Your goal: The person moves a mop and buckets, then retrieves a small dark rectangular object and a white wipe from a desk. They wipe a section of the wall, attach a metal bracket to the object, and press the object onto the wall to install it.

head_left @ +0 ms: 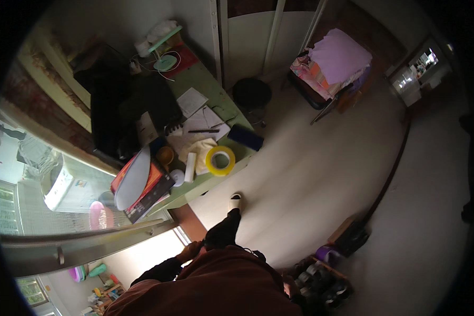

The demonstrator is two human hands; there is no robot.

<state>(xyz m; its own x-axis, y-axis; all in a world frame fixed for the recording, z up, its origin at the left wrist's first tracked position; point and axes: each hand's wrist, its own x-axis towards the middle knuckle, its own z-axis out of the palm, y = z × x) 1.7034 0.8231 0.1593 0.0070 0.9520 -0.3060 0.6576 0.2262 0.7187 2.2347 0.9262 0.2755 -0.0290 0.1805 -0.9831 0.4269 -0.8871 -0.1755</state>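
My left hand (pixel 190 252) hangs beside my left thigh, against the dark trousers (pixel 224 231). Its fingers are dim and partly lost against the dark cloth, so their grip cannot be made out. Only a small part of my right hand (pixel 289 286) shows past the edge of my brown top (pixel 210 287), its fingers mostly hidden. Ahead on the left stands a green desk (pixel 200 76). Near its corner lie a yellow-rimmed roll of tape (pixel 208 160), a dark blue phone (pixel 245 137), a pen (pixel 204 131) and papers (pixel 193 101). Both hands are apart from these.
A round black stool (pixel 252 94) stands by the desk. Farther right is a chair heaped with pink cloth (pixel 342 55). Shoes (pixel 321 282) and a purple object (pixel 329 255) sit low at my right. A metal-framed glass door (pixel 89 247) is at my left.
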